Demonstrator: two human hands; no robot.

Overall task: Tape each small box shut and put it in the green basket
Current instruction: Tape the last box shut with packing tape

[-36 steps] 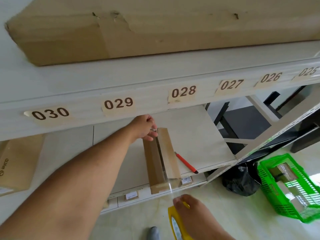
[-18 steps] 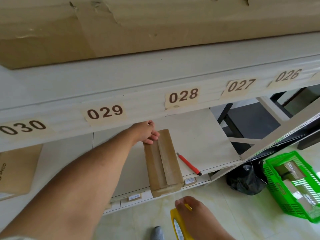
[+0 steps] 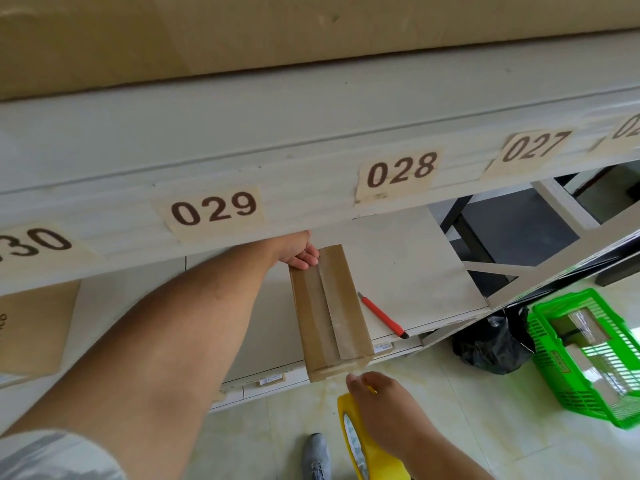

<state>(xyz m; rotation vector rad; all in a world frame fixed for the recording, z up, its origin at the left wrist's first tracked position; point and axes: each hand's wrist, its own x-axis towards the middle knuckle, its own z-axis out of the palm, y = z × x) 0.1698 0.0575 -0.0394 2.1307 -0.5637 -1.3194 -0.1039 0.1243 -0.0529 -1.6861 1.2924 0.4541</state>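
left hand (image 3: 297, 252) half hidden, box (image 3: 330, 311) end

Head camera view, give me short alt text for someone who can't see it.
A person's left hand holds the far end of a small taped box on a white shelf, while the right hand grips a yellow tape roll just below it. A red cutter lies beside the box; a green basket sits on the floor.

Soft, even daylight fills the scene; the glossy pale tiled floor (image 3: 485, 410) shows mild glare. The numbered white shelf edge (image 3: 311, 174) bows from wide-angle distortion, its ends slightly blurred.
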